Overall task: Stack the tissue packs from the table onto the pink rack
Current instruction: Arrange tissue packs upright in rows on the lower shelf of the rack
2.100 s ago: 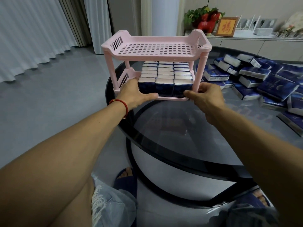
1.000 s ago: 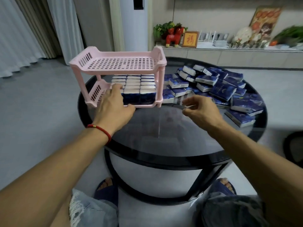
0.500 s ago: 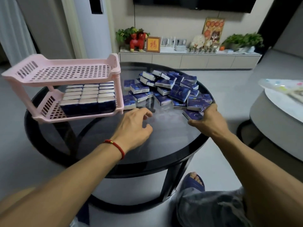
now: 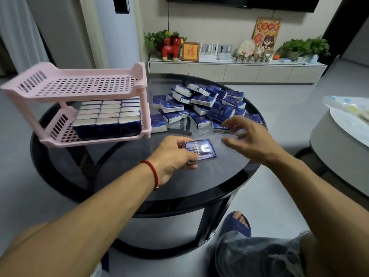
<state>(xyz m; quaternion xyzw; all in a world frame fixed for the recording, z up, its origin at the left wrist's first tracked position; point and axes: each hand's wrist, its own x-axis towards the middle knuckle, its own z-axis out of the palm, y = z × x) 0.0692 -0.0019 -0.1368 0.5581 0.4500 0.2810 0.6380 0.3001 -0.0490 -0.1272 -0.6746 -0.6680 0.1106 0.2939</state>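
Far left on the round glass table: pink rack, two tiers; top shelf bare, lower shelf filled with rows of tissue packs standing on edge, white edges up; a gap left at the lower shelf's left end.

Just right of the rack, toward the middle of the table: a loose pile of tissue packs, blue with white ends, lying flat and tilted over one another, stretching to the table's right rim.

Nearer the front edge, between the rack and the pile: left hand, red cord bracelet at the wrist, gripping one tissue pack by its left end, thumb on top and fingers curled under; pack lying roughly flat, printed face up, just above or on the glass, hard to tell which; well apart from the rack.

Right of that pack: right hand, blurred, fingers spread and loosely bent, palm down, holding nothing; hovering over the near edge of the pile, fingertips close to the nearest packs, contact impossible to tell.

Lower right: a knee in ripped jeans and a foot in a blue slipper under the table.
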